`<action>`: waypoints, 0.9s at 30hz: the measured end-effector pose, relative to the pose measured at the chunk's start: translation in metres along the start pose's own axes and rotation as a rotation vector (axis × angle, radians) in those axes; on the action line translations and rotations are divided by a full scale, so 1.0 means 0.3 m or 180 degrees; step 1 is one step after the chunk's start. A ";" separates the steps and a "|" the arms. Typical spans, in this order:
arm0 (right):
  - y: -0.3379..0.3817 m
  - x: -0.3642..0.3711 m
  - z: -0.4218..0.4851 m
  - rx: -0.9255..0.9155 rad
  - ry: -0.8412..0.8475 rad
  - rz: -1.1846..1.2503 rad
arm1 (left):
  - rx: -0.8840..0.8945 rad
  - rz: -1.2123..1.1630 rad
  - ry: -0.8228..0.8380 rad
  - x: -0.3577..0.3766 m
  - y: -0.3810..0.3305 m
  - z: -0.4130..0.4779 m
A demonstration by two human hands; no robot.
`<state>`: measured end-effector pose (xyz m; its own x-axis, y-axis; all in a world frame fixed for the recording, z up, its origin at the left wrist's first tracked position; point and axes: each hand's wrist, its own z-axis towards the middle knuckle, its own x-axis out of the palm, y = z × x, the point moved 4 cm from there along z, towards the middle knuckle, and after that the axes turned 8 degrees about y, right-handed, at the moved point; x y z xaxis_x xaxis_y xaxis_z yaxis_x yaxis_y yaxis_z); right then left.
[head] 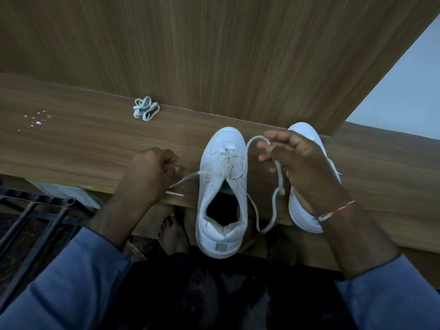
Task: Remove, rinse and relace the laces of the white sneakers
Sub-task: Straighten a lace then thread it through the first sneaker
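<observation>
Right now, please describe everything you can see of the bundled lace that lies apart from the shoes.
The bundled lace is a flat, pale grey-white shoelace gathered into a loose heap of overlapping loops. It looks like woven fabric, and its tips are not clearly visible. It lies on the wooden shelf, close against the upright wooden panel behind it, to the left of both sneakers. Neither hand touches it.

A wood-grain surface (71, 144) ran along a matching upright wooden panel (214, 44). A pale wall (409, 86) showed at right. Dark metal bars (35, 210) stood lower left, under dim light.
</observation>
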<state>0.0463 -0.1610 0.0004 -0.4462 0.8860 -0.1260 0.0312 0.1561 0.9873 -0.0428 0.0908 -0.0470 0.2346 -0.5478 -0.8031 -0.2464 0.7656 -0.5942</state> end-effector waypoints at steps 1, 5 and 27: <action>-0.017 0.011 0.003 0.0000 -0.0078 -0.0617 | 0.0060 0.0022 -0.0069 0.002 -0.007 0.002; -0.041 0.035 -0.005 -0.0169 -0.0361 -0.2230 | -0.0042 0.0260 0.0041 0.016 -0.002 0.005; -0.060 0.145 -0.015 0.0026 0.0541 -0.1504 | 0.0329 -0.1571 0.0769 0.117 -0.157 -0.026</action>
<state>0.0221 -0.1272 -0.0225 -0.5526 0.6341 -0.5409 -0.2028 0.5272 0.8252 -0.0302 0.0329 -0.0475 0.0734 -0.9020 -0.4254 -0.0657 0.4213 -0.9045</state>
